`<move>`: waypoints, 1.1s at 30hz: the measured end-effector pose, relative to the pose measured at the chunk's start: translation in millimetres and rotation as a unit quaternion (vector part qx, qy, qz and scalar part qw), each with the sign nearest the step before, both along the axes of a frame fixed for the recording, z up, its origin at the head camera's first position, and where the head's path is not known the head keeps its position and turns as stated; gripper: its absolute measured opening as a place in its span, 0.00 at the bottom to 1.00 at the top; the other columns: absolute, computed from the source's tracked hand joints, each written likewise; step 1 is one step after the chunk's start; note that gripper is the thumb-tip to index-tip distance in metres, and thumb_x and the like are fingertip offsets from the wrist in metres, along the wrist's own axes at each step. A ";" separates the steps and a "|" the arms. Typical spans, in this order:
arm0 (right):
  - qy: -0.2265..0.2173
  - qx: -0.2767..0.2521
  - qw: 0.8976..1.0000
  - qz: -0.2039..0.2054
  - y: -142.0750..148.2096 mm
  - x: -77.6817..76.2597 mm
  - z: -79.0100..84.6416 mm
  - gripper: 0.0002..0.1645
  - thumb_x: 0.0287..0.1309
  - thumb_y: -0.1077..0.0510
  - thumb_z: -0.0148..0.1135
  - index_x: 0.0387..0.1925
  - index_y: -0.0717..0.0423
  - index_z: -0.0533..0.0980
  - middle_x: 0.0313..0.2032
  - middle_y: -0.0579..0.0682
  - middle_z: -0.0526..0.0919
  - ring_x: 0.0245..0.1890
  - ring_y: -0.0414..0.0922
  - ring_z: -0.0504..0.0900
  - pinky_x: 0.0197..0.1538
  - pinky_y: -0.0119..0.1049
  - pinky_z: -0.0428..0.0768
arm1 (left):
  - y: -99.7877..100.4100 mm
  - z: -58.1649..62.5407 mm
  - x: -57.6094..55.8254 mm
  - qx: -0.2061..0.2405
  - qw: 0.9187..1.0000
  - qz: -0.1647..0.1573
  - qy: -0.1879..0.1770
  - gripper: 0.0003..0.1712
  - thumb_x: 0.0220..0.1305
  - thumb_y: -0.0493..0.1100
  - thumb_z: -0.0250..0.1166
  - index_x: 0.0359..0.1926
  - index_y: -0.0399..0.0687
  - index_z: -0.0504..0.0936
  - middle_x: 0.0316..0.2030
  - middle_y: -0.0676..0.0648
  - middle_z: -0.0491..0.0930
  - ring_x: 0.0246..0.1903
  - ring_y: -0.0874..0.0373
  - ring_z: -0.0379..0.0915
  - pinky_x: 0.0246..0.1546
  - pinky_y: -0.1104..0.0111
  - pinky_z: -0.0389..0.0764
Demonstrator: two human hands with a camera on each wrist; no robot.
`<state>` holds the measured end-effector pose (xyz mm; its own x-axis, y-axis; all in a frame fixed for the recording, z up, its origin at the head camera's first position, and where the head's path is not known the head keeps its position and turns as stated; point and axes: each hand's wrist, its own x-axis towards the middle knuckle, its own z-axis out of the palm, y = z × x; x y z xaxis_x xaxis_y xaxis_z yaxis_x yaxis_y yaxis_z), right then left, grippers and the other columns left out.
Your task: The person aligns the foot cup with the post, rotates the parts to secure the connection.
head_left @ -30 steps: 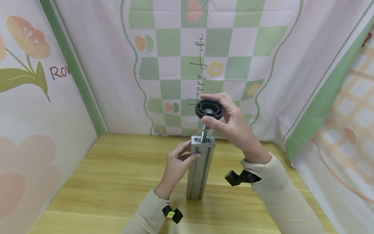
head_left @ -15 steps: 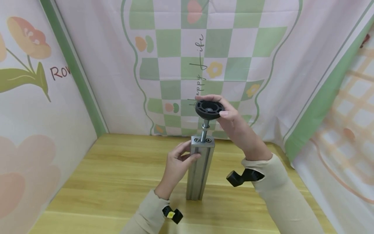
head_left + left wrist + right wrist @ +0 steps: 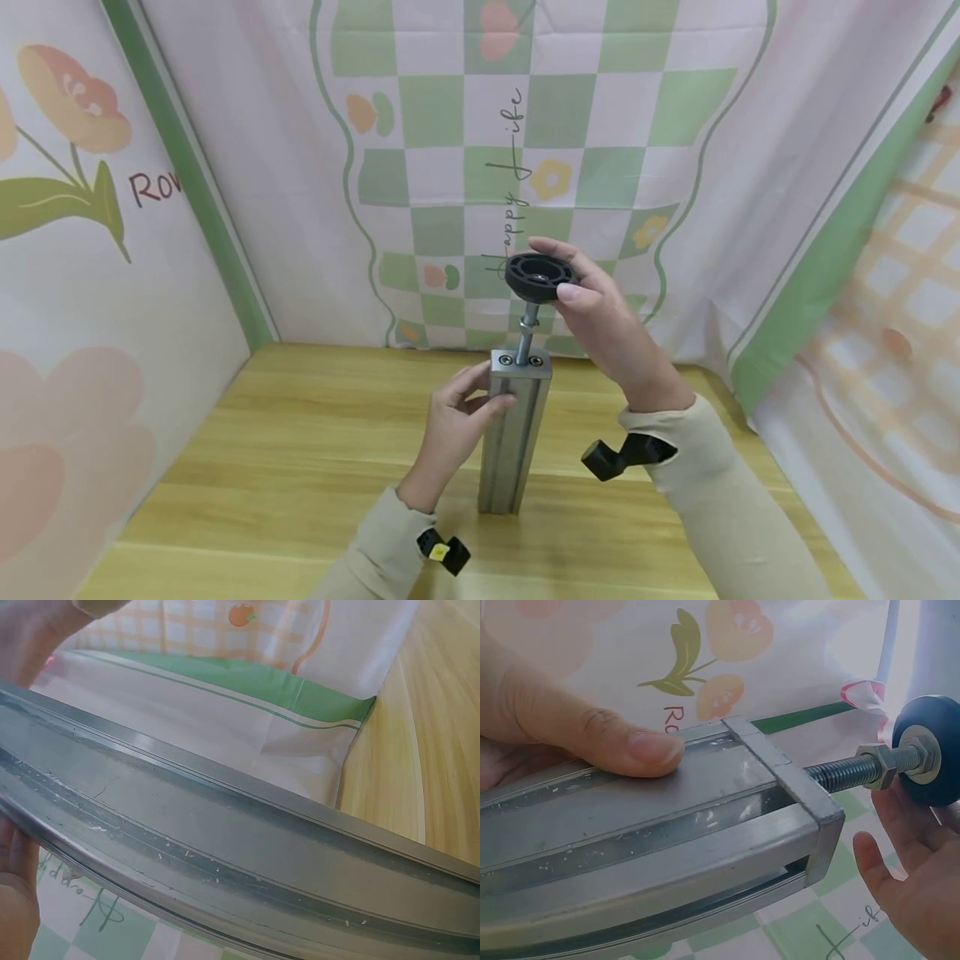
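Note:
An aluminium profile [image 3: 507,450] stands upright on the table, topped by an end plate [image 3: 521,362] with two screws. From the plate rises a threaded stud [image 3: 840,774] carrying a hex nut [image 3: 885,766] and a black round levelling foot [image 3: 531,293], slightly tilted. My left hand [image 3: 452,421] grips the profile just below its top, thumb on the near face. My right hand [image 3: 615,333] holds the foot by its right side, thumb at the near rim and fingers behind. In the left wrist view, the grooved profile face [image 3: 225,817] fills the middle.
The wooden table [image 3: 300,467] runs back to a hanging cloth [image 3: 435,175] with green checks. Printed cloth walls [image 3: 97,333] stand on the left and right. Each wrist wears a black camera mount [image 3: 626,457] over a beige sleeve.
The right thumb has slid from the foot's front round to its right side, and the fingers have shifted along the rim. The foot's tilt has changed slightly. The left hand and profile stay put.

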<state>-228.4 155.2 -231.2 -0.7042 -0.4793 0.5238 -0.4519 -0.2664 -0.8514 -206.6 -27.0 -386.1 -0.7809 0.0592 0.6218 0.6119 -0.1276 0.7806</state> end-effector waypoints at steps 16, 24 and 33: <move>0.169 0.111 0.957 -0.210 -10.1 14.8 0.7 0.31 0.62 0.50 0.70 0.63 0.56 0.73 0.57 0.50 0.73 0.49 0.48 0.75 0.45 0.28 0.78 | -0.3 0.9 0.1 -0.004 1.000 -0.007 0.000 0.24 0.61 0.31 0.71 0.59 0.36 0.81 0.47 0.41 0.82 0.44 0.57 0.80 0.44 0.64 0.85; 0.171 0.109 0.962 -0.185 -14.7 15.9 -5.6 0.28 0.73 0.50 0.42 0.68 0.56 0.65 0.62 0.55 0.73 0.58 0.48 0.75 0.57 0.36 0.75 | 0.3 0.9 -0.1 -0.001 1.000 -0.005 -0.006 0.24 0.60 0.31 0.71 0.59 0.37 0.81 0.46 0.41 0.82 0.43 0.57 0.80 0.43 0.64 0.85; 0.076 -0.017 0.995 -0.066 -17.8 8.5 -9.0 0.30 0.75 0.49 0.38 0.68 0.65 0.61 0.69 0.63 0.67 0.69 0.55 0.66 0.72 0.44 0.60 | -0.8 0.3 0.3 0.000 1.000 -0.007 -0.008 0.25 0.60 0.32 0.72 0.60 0.38 0.81 0.47 0.42 0.82 0.43 0.56 0.80 0.43 0.63 0.85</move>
